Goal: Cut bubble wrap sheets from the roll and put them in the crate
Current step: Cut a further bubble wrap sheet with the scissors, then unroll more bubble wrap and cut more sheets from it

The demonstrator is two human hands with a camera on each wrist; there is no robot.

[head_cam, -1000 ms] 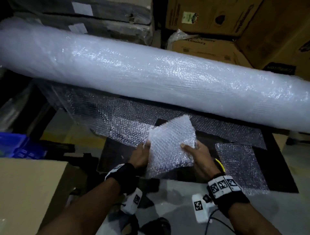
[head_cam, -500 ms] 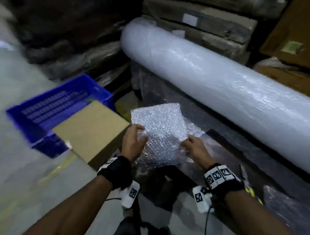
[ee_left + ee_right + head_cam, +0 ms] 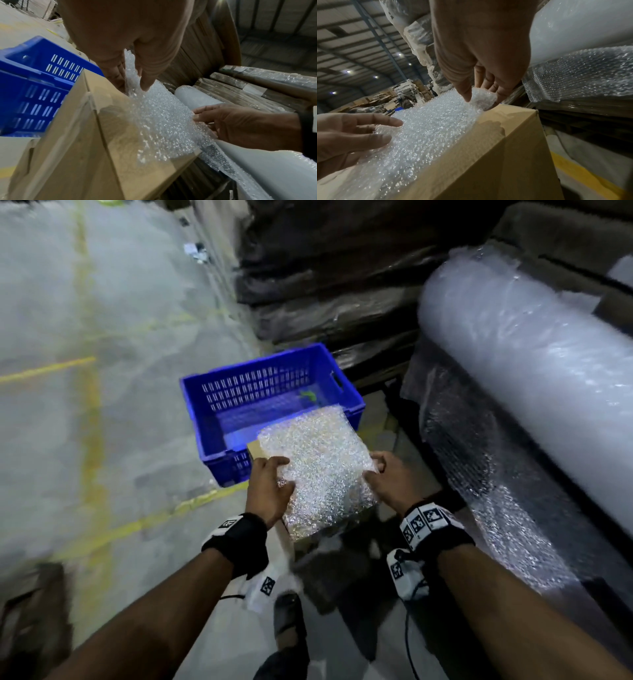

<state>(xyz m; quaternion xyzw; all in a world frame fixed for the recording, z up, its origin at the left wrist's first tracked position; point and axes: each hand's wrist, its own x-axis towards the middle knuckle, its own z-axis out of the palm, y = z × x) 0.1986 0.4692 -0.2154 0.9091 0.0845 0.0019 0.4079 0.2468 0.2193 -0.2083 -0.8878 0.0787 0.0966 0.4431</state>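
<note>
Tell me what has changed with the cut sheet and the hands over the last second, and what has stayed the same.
The bubble wrap sheet was carried left, away from the roll, and now lies over the cardboard box beside the blue crate, not yet in it. The view swung left with it. The left hand and right hand still pinch its two side edges; the roll has not moved.

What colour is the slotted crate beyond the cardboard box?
Bright blue: the crate has blue walls with rows of narrow slots, clearest in the head view.
</note>
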